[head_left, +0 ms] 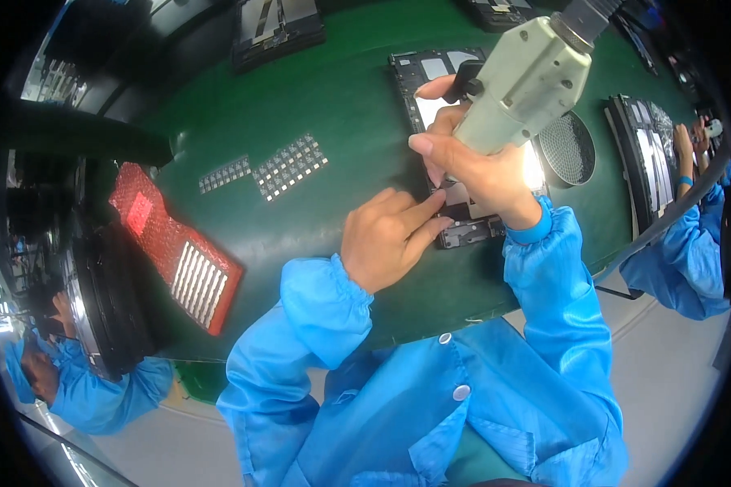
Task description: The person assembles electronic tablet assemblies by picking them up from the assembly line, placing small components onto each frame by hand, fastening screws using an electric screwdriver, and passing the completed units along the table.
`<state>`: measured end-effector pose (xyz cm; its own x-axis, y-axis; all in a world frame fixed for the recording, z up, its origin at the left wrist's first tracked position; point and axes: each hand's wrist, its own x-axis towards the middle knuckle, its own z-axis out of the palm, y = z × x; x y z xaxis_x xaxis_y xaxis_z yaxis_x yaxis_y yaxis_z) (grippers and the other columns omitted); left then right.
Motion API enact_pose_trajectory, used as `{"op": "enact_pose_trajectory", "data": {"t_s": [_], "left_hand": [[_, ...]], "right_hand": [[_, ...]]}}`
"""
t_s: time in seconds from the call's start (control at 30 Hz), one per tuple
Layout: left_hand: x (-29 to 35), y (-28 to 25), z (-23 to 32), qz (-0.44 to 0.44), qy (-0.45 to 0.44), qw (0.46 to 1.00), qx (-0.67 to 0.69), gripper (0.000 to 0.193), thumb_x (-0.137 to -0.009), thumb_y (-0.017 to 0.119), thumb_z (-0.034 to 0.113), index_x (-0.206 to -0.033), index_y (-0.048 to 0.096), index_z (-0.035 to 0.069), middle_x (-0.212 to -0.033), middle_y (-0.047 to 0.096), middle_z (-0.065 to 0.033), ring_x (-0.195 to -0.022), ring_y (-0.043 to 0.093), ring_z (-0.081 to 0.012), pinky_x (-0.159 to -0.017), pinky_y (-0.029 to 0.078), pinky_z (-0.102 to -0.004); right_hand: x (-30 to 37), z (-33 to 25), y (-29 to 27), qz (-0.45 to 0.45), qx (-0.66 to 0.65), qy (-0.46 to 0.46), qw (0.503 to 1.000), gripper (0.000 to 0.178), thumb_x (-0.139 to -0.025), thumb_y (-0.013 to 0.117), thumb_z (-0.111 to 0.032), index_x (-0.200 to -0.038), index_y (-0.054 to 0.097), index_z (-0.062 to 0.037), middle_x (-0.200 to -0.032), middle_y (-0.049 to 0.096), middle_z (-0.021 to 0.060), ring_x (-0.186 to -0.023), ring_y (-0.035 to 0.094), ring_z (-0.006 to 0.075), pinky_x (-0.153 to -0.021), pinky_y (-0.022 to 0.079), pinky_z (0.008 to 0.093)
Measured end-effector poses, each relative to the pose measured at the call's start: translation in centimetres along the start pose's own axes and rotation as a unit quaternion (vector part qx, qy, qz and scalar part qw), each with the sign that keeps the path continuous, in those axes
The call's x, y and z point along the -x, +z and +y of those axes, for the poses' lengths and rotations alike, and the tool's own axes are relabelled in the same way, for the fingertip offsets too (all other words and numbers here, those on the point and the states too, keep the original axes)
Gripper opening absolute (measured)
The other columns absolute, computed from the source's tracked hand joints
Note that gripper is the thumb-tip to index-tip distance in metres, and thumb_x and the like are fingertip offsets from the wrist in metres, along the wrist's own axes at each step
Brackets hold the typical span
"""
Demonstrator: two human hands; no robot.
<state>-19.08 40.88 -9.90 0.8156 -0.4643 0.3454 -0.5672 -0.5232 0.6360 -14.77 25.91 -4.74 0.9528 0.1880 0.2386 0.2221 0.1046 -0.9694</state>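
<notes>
A tablet-like device with its inside exposed (408,89), black-framed with pale panels, lies in front of me. My right hand (491,174) is closed around a pale grey-green electric screwdriver (528,85), which slants down over the device. Its tip is hidden behind my fingers. My left hand (386,235) rests at the device's left edge, thumb and forefinger nearly together on a dark part near its lower end. Whatever they pinch is too small to make out. Much of the device's middle is covered by my right hand and the screwdriver.
Left of my hands lie two clear sheets of small parts (291,167). Beyond them is a red bubble-wrap pouch (142,215) under a panel of white strips (199,280). A round mesh cup (567,150) stands right of the device. More devices (646,154) are stacked at right; co-workers sit either side.
</notes>
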Motion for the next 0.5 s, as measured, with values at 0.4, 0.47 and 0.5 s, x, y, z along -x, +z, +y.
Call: {"op": "enact_pose_trajectory", "data": {"t_s": [0.4, 0.47, 0.5], "left_hand": [[0.0, -0.5, 0.4, 0.008, -0.016, 1.000, 0.010, 0.026, -0.073, 0.069, 0.017, -0.096, 0.067, 0.003, -0.066, 0.056, -0.0110, -0.064, 0.056, -0.0261, -0.056, 0.045, -0.0363], [-0.1, -1.4, -0.2, -0.046, -0.006, 0.994, 0.101, 0.026, -0.073, 0.069, 0.014, -0.096, 0.066, 0.002, -0.073, 0.059, -0.0136, -0.069, 0.058, -0.0286, -0.058, 0.046, -0.0364], [0.1, -2.4, -1.2, -0.040, -0.016, 0.995, 0.088, 0.026, -0.073, 0.069, 0.014, -0.096, 0.066, 0.002, -0.073, 0.059, -0.0136, -0.069, 0.058, -0.0286, -0.058, 0.046, -0.0364]], "right_hand": [[0.8, 0.6, 0.8, 0.017, 0.027, 0.021, 0.999, 0.033, -0.075, 0.065, 0.002, -0.103, 0.047, 0.0040, -0.056, 0.051, -0.0006, -0.048, 0.048, 0.0074, -0.046, 0.038, 0.0213], [0.9, 1.0, 0.2, -0.029, 0.097, 0.013, 0.995, 0.036, -0.075, 0.062, 0.005, -0.106, 0.042, 0.0029, -0.061, 0.052, 0.0021, -0.051, 0.049, 0.0096, -0.049, 0.040, 0.0218], [1.1, 1.2, 1.0, 0.010, 0.061, 0.011, 0.998, 0.025, -0.077, 0.065, 0.002, -0.097, 0.051, 0.0034, -0.055, 0.049, -0.0015, -0.049, 0.047, 0.0055, -0.047, 0.038, 0.0193]]}}
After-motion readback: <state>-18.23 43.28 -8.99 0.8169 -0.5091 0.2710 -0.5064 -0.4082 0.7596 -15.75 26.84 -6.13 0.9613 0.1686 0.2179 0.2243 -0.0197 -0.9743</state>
